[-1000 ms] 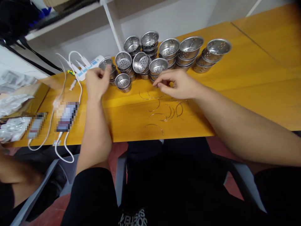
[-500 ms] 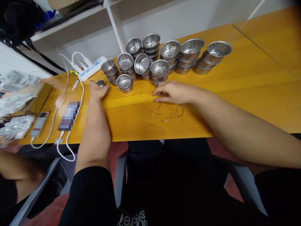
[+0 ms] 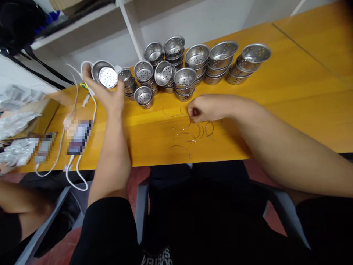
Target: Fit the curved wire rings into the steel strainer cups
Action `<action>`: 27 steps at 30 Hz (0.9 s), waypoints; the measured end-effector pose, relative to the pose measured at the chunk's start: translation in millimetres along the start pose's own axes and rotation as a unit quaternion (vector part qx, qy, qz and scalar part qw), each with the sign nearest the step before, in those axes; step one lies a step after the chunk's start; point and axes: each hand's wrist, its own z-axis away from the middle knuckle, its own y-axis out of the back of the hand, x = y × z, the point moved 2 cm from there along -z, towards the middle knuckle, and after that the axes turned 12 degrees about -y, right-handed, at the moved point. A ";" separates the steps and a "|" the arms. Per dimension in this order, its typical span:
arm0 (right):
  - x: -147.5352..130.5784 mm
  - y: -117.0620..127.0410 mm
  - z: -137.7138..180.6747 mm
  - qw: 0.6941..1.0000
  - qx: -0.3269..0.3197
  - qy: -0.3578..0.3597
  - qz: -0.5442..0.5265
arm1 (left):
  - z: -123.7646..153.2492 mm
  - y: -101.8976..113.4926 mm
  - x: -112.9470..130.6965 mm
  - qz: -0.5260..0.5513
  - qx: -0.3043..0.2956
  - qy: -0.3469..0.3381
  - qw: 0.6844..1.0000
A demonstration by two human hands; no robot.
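My left hand [image 3: 107, 96] is raised at the left of the table, its fingers and thumb wrapped round a perforated metal cup [image 3: 108, 77]. The cup's open mouth tilts toward me, showing the holes in its bottom. Over the middle of the table, my right hand [image 3: 199, 109] is closed in a pinch at the end of a thin curved wire [image 3: 182, 112]; the fingertips are partly hidden. Several more curved wires [image 3: 180, 147] lie loose on the wood just in front of that hand, one bent into a near ring [image 3: 209, 129].
Stacks of perforated metal cups [image 3: 184, 78] stand along the back. At the left are a white cable, two blurred phones [image 3: 79, 137], a small syringe-like item [image 3: 86, 100] and plastic bags [image 3: 19, 151]. Another person's arm [image 3: 24, 200] shows at the lower left.
My left hand has lifted the metal cup up from the table beside the stacks and tilted it toward me. My right hand has closed and shifted slightly right, a wire moving with it.
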 end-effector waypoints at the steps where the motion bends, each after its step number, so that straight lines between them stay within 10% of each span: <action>1: -0.8 -0.2 0.6 1.000 0.000 -0.006 0.004 | 1.5 -2.4 7.3 0.014 -0.007 -0.002 1.000; 13: 14.1 17.4 6.1 0.997 0.067 0.028 -0.016 | 5.6 -26.4 -1.4 0.131 -0.088 -0.010 0.987; 19: 39.1 33.8 17.3 0.998 0.015 -0.066 -0.001 | 11.5 -25.1 9.9 0.118 0.033 -0.091 0.988; 27: 37.6 18.4 2.9 0.996 0.009 -0.074 0.047 | 21.5 -30.1 51.3 0.110 -0.077 -0.032 0.990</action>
